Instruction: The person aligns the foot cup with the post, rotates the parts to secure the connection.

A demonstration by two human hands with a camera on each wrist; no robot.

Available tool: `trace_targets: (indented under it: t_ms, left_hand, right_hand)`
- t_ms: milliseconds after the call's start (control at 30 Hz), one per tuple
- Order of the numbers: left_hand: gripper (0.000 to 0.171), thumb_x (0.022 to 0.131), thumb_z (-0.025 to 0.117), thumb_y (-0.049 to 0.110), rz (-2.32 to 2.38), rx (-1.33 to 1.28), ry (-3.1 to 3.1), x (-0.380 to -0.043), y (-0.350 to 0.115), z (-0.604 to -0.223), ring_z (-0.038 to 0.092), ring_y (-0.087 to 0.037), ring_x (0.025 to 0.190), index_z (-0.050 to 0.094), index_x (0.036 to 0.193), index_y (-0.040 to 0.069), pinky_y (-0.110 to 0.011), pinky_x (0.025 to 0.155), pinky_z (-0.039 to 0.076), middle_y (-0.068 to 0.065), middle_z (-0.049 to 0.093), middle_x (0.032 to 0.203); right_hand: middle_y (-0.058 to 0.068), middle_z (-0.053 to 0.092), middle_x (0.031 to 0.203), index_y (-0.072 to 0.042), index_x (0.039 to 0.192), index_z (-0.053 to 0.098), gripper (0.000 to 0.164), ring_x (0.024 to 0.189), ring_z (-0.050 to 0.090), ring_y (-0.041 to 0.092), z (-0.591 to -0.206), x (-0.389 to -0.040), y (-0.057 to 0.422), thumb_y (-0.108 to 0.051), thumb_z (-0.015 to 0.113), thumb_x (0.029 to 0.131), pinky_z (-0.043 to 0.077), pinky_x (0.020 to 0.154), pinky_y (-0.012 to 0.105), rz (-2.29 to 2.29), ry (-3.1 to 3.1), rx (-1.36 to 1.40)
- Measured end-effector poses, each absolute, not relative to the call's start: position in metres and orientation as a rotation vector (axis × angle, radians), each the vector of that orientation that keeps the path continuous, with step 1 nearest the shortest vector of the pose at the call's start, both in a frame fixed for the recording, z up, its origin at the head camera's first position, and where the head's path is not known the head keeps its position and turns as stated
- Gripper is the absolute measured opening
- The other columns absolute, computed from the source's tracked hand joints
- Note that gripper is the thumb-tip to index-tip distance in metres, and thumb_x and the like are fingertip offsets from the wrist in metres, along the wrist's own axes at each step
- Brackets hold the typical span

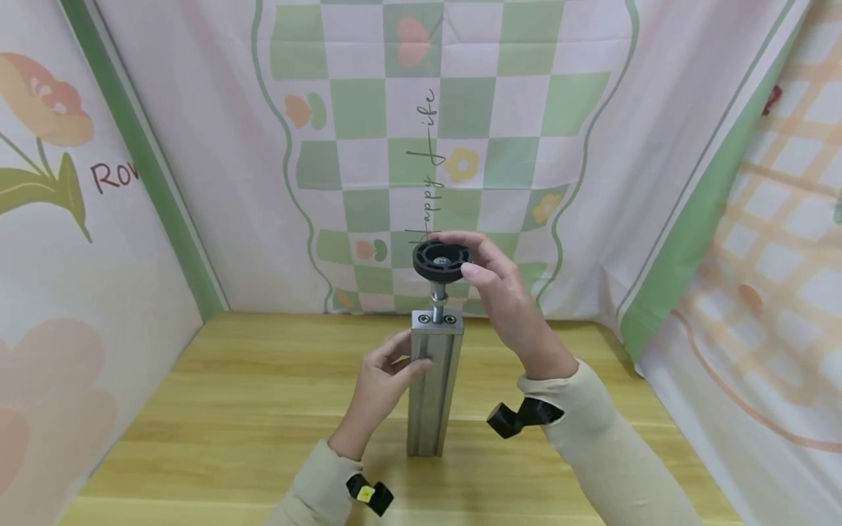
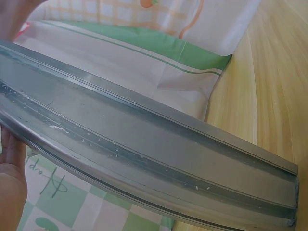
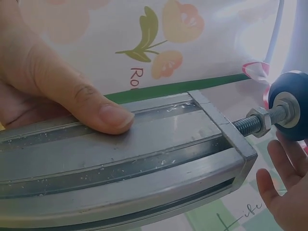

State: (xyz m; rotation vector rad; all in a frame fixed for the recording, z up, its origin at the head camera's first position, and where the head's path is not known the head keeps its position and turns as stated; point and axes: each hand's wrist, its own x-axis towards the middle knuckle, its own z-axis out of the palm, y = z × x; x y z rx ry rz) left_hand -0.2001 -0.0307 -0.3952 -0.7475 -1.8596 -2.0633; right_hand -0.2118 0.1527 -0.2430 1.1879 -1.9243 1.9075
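A grooved aluminium profile (image 1: 434, 394) stands upright on the wooden table. My left hand (image 1: 384, 372) grips it near the top from the left, thumb across a side face and fingers behind. Out of its end plate (image 1: 437, 324), which carries two screws, rises the threaded stem (image 3: 248, 126) of a levelling foot. A nut (image 3: 260, 120) sits on that stem, above the plate. The foot's round black base (image 1: 429, 272) faces up, its rim held between thumb and fingers of my right hand (image 1: 509, 299). In the left wrist view, the profile (image 2: 144, 139) fills the middle, with pale flecks in its groove.
The wooden table (image 1: 263, 387) spreads around the profile. A checkered printed cloth (image 1: 362, 109) hangs behind it, and further printed cloths hang at the left (image 1: 66, 292) and right (image 1: 756, 307). Each wrist wears a small black camera mount (image 1: 526, 416).
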Motion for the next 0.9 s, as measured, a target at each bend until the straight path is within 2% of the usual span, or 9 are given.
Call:
trace_targets:
  t_ms: [133,233,367,467,533,600,667,767,900]
  left_hand:
    - [0.043,0.09,0.074,0.002,-2.063,-0.754,-1.852,-0.2008,-0.0308,-0.3964,0.065,-0.019,0.099,0.063,0.131,0.002,-0.034,0.088,0.058,-0.013,0.067,0.116]
    - [0.043,0.09,0.074,0.001,-2.056,-0.758,-1.847,-0.2011,-0.0309,-0.397,0.065,-0.019,0.099,0.063,0.131,0.002,-0.034,0.088,0.057,-0.013,0.067,0.116]
    - [0.043,0.09,0.074,0.001,-2.051,-0.771,-1.842,-0.2011,-0.0308,-0.3967,0.065,-0.018,0.099,0.063,0.131,0.002,-0.034,0.088,0.058,-0.013,0.067,0.117]
    - [0.043,0.09,0.074,0.001,-2.053,-0.772,-1.842,-0.2009,-0.0307,-0.3962,0.065,-0.018,0.1,0.063,0.131,0.002,-0.034,0.088,0.057,-0.014,0.067,0.117]
    - [0.043,0.09,0.074,0.001,-2.058,-0.764,-1.846,-0.2004,-0.0306,-0.3957,0.065,-0.019,0.1,0.063,0.131,0.002,-0.035,0.088,0.057,-0.013,0.067,0.118]
    - [0.042,0.09,0.074,0.002,-2.064,-0.752,-1.852,-0.2,-0.0305,-0.3954,0.065,-0.02,0.1,0.064,0.131,0.002,-0.035,0.088,0.057,-0.012,0.067,0.118]
    - [0.042,0.09,0.075,0.003,-2.072,-0.743,-1.855,-0.1995,-0.0306,-0.3951,0.065,-0.02,0.1,0.064,0.131,0.003,-0.035,0.088,0.058,-0.012,0.067,0.117]
    - [0.043,0.09,0.074,0.003,-2.081,-0.739,-1.855,-0.1991,-0.0306,-0.395,0.064,-0.021,0.101,0.063,0.131,0.003,-0.034,0.088,0.057,-0.012,0.067,0.117]
    - [0.043,0.09,0.074,0.002,-2.076,-0.743,-1.852,-0.1988,-0.0303,-0.3947,0.064,-0.023,0.101,0.063,0.132,0.002,-0.034,0.088,0.057,-0.013,0.067,0.118]
  right_hand:
    - [0.014,0.047,0.145,-0.012,0.128,0.055,0.033,0.121,0.052,0.032,-0.2439,-0.2097,0.1534,-0.017,0.053,0.096,0.049,0.098,0.034,1.942,-1.937,1.091]
    - [0.019,0.044,0.141,-0.014,0.119,0.055,0.028,0.115,0.049,0.035,-0.2438,-0.2106,0.1525,-0.016,0.064,0.093,0.051,0.09,0.029,1.932,-1.912,1.07]
    - [0.016,0.047,0.132,-0.01,0.118,0.053,0.037,0.108,0.048,0.034,-0.2439,-0.212,0.1513,-0.016,0.075,0.089,0.048,0.088,0.029,1.876,-1.891,1.049]
    - [0.012,0.048,0.127,-0.009,0.13,0.047,0.054,0.102,0.049,0.032,-0.2446,-0.2106,0.1504,-0.022,0.078,0.088,0.053,0.081,0.029,1.824,-1.915,1.028]
    - [0.012,0.05,0.127,-0.011,0.14,0.041,0.061,0.1,0.053,0.03,-0.245,-0.2096,0.1503,-0.03,0.072,0.091,0.055,0.076,0.031,1.774,-1.957,1.012]
    - [0.014,0.048,0.131,-0.014,0.149,0.034,0.063,0.108,0.054,0.032,-0.2444,-0.2092,0.15,-0.035,0.06,0.096,0.054,0.087,0.038,1.772,-1.976,1.03]
    - [0.016,0.046,0.14,-0.014,0.154,0.029,0.062,0.121,0.051,0.033,-0.2429,-0.2104,0.1504,-0.034,0.047,0.098,0.042,0.105,0.047,1.801,-1.985,1.068]
    - [0.017,0.039,0.151,-0.008,0.157,0.025,0.063,0.138,0.036,0.033,-0.2404,-0.2143,0.1513,-0.027,0.035,0.098,0.018,0.118,0.052,1.898,-1.945,1.167]
    - [0.012,0.027,0.16,-0.002,0.158,0.02,0.061,0.144,0.025,0.034,-0.2406,-0.2179,0.1536,-0.023,0.026,0.101,0.011,0.119,0.055,1.928,-1.912,1.273]
